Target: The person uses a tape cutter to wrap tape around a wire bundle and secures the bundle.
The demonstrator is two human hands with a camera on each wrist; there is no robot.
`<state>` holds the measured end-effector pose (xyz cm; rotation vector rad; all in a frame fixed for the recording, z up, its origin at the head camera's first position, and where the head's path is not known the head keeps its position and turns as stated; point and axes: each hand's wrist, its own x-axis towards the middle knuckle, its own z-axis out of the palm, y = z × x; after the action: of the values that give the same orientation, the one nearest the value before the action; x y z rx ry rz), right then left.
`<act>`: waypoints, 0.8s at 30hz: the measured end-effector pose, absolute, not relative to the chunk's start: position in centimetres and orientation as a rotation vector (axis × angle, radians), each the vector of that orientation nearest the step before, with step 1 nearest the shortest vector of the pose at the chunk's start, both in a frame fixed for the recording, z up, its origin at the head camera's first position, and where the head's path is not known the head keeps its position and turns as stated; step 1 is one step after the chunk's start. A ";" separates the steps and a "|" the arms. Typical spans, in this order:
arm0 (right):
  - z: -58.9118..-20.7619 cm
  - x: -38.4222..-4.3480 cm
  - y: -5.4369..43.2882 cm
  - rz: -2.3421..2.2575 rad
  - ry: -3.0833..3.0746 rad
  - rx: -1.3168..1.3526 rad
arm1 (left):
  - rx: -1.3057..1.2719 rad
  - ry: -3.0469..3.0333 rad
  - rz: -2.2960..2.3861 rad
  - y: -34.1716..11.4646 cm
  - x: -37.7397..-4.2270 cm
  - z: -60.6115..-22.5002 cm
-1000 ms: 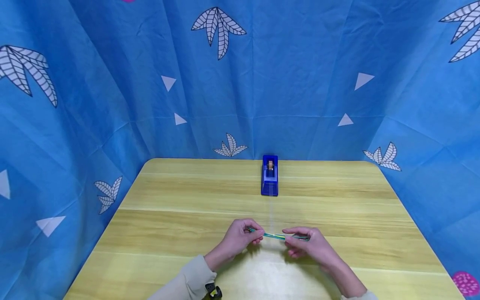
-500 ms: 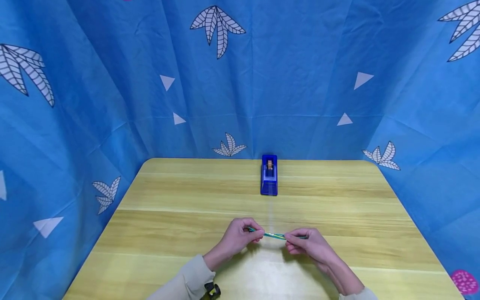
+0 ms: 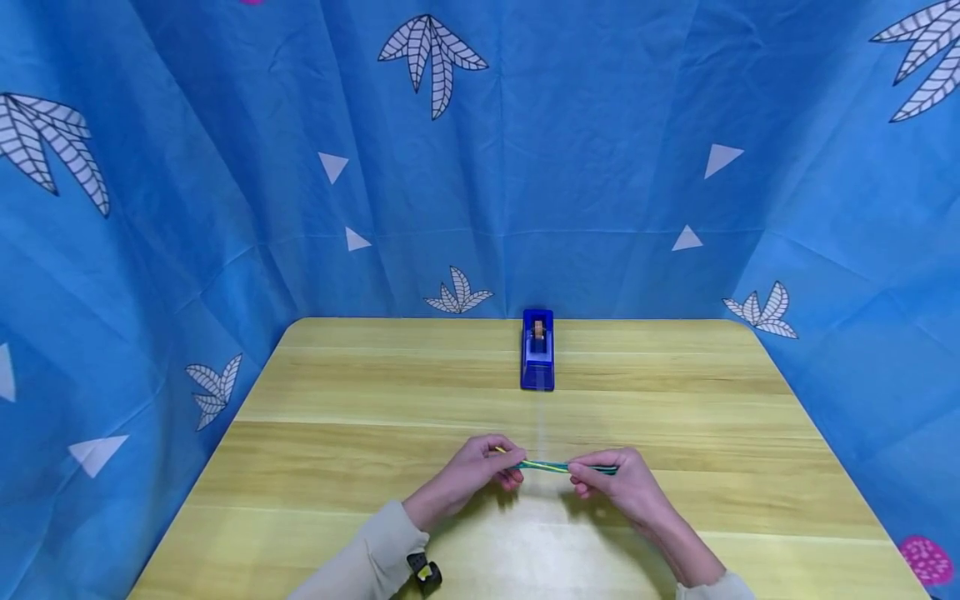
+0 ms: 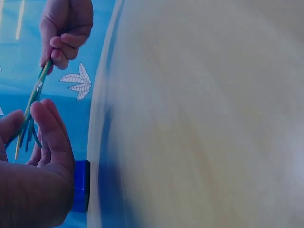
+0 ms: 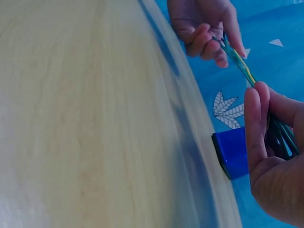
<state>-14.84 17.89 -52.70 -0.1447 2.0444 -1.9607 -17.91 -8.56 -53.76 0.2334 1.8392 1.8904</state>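
Note:
Between my two hands a bundle of thin green and yellow wires (image 3: 546,467) stretches sideways, close over the table. My left hand (image 3: 474,473) pinches its left part between thumb and fingers. The right hand (image 3: 621,485) grips the other part with thumb and forefinger, and ends stick out past the fingers. In the left wrist view the wires (image 4: 33,97) fan apart at the left hand, where a yellow one shows among green ones. The right wrist view shows loose green ends of the wires (image 5: 284,137) inside the right palm, partly hidden by the fingers.
A blue tape dispenser (image 3: 537,350) with a roll in it stands at the far edge of the wooden table (image 3: 360,400). A faint pale streak (image 3: 540,425) runs from it toward the hands. Blue patterned cloth (image 3: 585,167) hangs behind the table and at both sides.
The left fingers have shifted on the wires, and a yellow end now shows above that hand. The right hand's fingers have closed in more on the bundle. The dispenser stays put.

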 end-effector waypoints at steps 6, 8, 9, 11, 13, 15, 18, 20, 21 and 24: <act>-52.9 -15.0 17.6 -1.945 2.091 -0.205 | 0.198 1.879 1.940 -8.3 -17.6 -53.7; -52.9 -15.1 17.6 -1.926 2.110 -0.202 | 0.192 1.904 1.943 -8.2 -17.5 -53.6; -52.9 -15.1 17.6 -1.915 2.123 -0.195 | 0.197 1.912 1.948 -8.2 -17.5 -53.5; -52.9 -15.1 17.6 -1.880 2.142 -0.194 | 0.202 1.938 1.950 -8.1 -17.5 -53.6; -52.9 -15.0 17.5 -1.849 2.144 -0.175 | 0.214 1.980 1.941 -8.1 -17.5 -53.5; -52.9 -15.1 17.6 -1.842 2.107 -0.160 | 0.228 2.032 1.926 -8.0 -17.4 -53.4; -52.9 -15.3 17.8 -1.850 2.015 -0.103 | 0.241 2.098 1.901 -7.9 -17.3 -53.4; -52.8 -15.4 17.9 -1.857 1.950 -0.067 | 0.254 2.130 1.892 -7.8 -17.2 -53.3; -52.8 -15.4 18.0 -1.857 1.924 -0.058 | 0.264 2.146 1.885 -7.8 -17.2 -53.3; -52.7 -15.4 18.3 -1.835 1.863 -0.072 | 0.301 2.192 1.856 -7.9 -17.2 -53.2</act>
<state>-15.36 18.26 -52.75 -0.0723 1.8634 -1.8352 -17.16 -7.87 -53.15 0.3011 2.1923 1.8565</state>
